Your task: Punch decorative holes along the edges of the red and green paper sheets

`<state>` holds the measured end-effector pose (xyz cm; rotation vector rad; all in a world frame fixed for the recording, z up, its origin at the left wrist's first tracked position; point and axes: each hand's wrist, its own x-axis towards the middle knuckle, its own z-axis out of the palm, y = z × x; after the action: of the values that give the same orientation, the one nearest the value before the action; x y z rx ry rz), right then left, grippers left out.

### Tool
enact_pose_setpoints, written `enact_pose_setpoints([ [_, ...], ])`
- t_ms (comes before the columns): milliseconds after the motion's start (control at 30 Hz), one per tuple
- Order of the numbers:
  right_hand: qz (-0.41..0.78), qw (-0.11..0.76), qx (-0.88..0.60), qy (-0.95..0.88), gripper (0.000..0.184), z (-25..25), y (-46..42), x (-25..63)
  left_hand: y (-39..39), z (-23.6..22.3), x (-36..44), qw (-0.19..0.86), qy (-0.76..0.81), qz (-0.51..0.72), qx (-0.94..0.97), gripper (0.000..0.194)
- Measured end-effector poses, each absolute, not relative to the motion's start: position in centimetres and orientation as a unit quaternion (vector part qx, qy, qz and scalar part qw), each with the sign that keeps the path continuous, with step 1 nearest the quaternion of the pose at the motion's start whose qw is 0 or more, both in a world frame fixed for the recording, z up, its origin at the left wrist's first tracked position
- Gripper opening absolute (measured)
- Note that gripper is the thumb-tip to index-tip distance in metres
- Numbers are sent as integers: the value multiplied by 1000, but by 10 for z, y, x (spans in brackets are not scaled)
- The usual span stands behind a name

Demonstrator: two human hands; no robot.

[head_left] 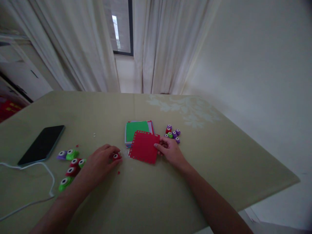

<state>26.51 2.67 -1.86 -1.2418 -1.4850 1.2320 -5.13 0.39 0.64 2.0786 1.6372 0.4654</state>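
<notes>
Between the thumb and fingers of my left hand [103,160] is a small red craft punch [116,156] with a white-and-black eye on top. My right hand [171,150] pinches the right edge of a red paper square [144,148], which has rows of punched holes along its top and left edges. The punch and the paper are apart. Behind the red square, partly covered by it, lies a stack of coloured paper [136,128] with a green sheet uppermost. Small red paper bits [119,173] lie near my left hand.
Larger green, red and purple eye-topped punches [72,154] stand by my left forearm. A cluster of smaller ones [174,133] sits beyond my right hand. At the left lie a dark tablet [42,144] and a white cable [52,182]. Curtains [161,48] hang behind the table [156,201].
</notes>
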Motion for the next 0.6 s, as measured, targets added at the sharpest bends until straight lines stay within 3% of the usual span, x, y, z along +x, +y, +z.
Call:
enact_pose_setpoints([
  [133, 336, 342, -525, -703, 14, -21, 20, 256, 2, 6, -52, 185, 594, 167, 764, 32],
  [267, 240, 320, -531, -747, 13, -17, 15, 250, -3, 7, -41, 161, 559, 265, 769, 28],
  [400, 193, 419, -532, -710, 41, -6, 8, 254, -14, 7, -15, 246, 471, 376, 759, 32],
  [467, 254, 428, -497, -711, 45, -1, 2, 253, -21, 6, -3, 278, 442, 402, 752, 31],
  [600, 518, 357, -364, -687, 51, -1, -8, 241, -34, -6, 9, 303, 410, 403, 760, 24],
])
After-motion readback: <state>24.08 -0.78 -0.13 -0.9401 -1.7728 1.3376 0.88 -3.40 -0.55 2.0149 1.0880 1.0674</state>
